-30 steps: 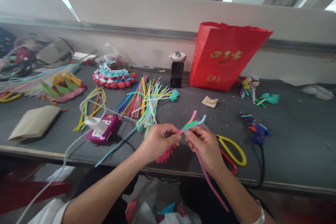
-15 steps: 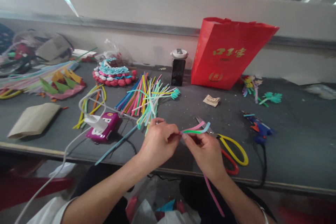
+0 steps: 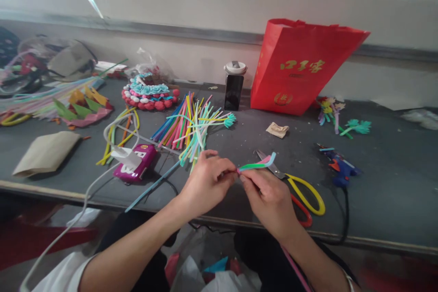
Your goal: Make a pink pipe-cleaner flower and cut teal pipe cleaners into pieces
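Chenille stems (image 3: 253, 166) in green, blue and pink jutted over the table (image 3: 383, 191) near its front edge, pinched at one end by the drawn-together fingertips of left hand (image 3: 209, 182) and right hand (image 3: 272, 195), whose close-set, firm grips seemed best for aligning them.

Green chenille stem (image 3: 252, 166) and pale blue chenille stem (image 3: 271, 160) extend together rightward, pinched at left, blue tip bent upward; pink chenille stem (image 3: 264, 160) behind; pink length (image 3: 294, 268) trails below, partly hidden.

On the table (image 3: 393, 187): pipe cleaners (image 3: 192, 130) left, scissors (image 3: 286, 176) and glue gun (image 3: 342, 172) right, bag (image 3: 303, 77) behind.
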Demonstrator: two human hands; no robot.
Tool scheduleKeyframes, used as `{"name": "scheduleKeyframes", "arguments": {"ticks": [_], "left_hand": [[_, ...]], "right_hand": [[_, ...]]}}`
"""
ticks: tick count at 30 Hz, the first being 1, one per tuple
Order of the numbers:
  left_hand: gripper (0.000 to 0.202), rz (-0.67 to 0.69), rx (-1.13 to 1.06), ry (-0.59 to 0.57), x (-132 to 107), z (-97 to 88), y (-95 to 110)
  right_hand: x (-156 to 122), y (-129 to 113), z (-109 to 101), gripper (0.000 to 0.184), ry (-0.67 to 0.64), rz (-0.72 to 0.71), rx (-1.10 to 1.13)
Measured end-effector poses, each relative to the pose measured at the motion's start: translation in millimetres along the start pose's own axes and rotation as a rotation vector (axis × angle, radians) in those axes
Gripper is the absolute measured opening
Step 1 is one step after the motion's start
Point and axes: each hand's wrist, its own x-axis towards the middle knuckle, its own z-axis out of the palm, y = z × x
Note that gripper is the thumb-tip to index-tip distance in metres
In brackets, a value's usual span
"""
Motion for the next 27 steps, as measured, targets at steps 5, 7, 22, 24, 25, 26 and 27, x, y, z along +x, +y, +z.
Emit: {"name": "scheduleKeyframes", "arguments": {"ticks": [5, 7, 22, 24, 25, 26, 27], "left_hand": [[0.018, -0.424, -0.739, -0.245, 2, -9.7, 0], [0.020, -0.458, -0.835, -0.302, 2, -11.6, -1], [0.029, -0.349, -0.524, -0.477, 6, -19.2, -2], [0.025, -0.274, -0.310, -0.420, 5, -17.1, 1], [0.021, -0.212, -0.169, -0.364, 4, -14.8, 2], [0.018, -0.141, -0.017, -0.295, 2, -11.9, 4], [0.018, -0.067, 0.138, -0.220, 1, -8.4, 6]], "right_hand": [[7, 7, -7, 0.017, -0.047, 0.046, 0.200], [9, 10, -9, 0.013, -0.119, 0.211, 0.418], [6, 11, -2, 0.024, -0.223, 0.558, 0.944], [6, 9, 2, 0.023, -0.152, 0.604, 0.906], [6, 8, 5, 0.024, -0.112, 0.631, 0.888], [6, 8, 7, 0.025, -0.076, 0.658, 0.875], [6, 7, 9, 0.026, -0.047, 0.678, 0.869]]}}
